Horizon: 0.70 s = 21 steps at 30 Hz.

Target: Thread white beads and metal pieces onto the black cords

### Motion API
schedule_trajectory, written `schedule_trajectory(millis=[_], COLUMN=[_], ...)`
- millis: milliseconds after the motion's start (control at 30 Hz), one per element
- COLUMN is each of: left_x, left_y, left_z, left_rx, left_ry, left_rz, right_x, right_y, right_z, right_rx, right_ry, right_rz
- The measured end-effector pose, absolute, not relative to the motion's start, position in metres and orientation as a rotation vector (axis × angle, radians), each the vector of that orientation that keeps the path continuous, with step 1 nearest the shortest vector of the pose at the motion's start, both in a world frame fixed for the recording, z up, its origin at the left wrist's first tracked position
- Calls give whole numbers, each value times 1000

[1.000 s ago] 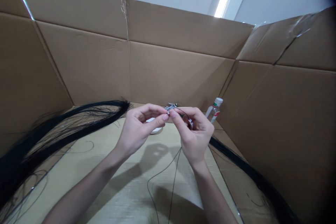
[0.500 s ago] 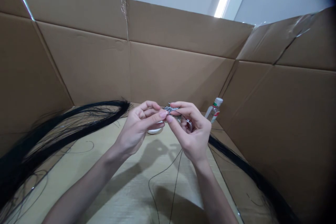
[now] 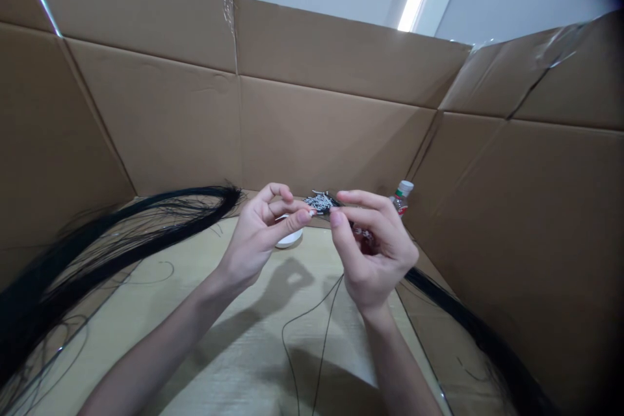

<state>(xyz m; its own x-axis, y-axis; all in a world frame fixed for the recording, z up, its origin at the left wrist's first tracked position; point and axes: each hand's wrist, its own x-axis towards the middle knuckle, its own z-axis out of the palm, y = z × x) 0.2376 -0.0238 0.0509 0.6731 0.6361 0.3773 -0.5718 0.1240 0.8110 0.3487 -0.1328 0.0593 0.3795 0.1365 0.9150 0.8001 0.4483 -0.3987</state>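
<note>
**Right hand shifts right, hands part slightly**

Since the earlier frame the right hand (image 3: 373, 253) has slid right and now covers the lower part of the small bottle (image 3: 402, 195) by the cardboard wall (image 3: 331, 136); its fingertips have come away from the left hand (image 3: 258, 237), leaving a small gap between the two.

Left hand: thumb and forefinger pinched together at the tip, just beside the cluster of small silver beads (image 3: 319, 201). Whether it grips a bead or the thread, cannot tell, too small. Other fingers curled above.

Right hand: thumb and forefinger closed on the thin black thread (image 3: 322, 325), which hangs from the grip down over the pale surface (image 3: 195, 312) in two loose strands toward the lower edge. Palm faces the camera, some small beads seem held inside it, blurred.

Bead cluster sits between the two sets of fingertips, raised above the surface, touching or nearly touching the right forefinger.

White round dish (image 3: 289, 240) on the surface behind the left hand, partly hidden. Thick bundle of black fibres (image 3: 121, 227) curves along the left side; another dark bundle (image 3: 468, 325) runs along the right wall base.
</note>
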Motion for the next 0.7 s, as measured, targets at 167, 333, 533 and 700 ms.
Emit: schedule_trajectory(millis=[167, 333, 533, 700], left_x=[238, 238, 239, 239], left_y=[-26, -26, -26, -25], left_z=[52, 52, 50, 50], left_rx=[1156, 1150, 1159, 1170], left_ry=[62, 46, 44, 44], left_rz=[894, 879, 879, 884], right_x=[349, 348, 349, 349], right_y=[-132, -131, -131, -132], right_z=[59, 59, 59, 59], right_rx=[-1022, -1012, -1012, -1006], right_ry=[-1157, -1169, -1185, -1194], right_rz=[-679, -696, -687, -690])
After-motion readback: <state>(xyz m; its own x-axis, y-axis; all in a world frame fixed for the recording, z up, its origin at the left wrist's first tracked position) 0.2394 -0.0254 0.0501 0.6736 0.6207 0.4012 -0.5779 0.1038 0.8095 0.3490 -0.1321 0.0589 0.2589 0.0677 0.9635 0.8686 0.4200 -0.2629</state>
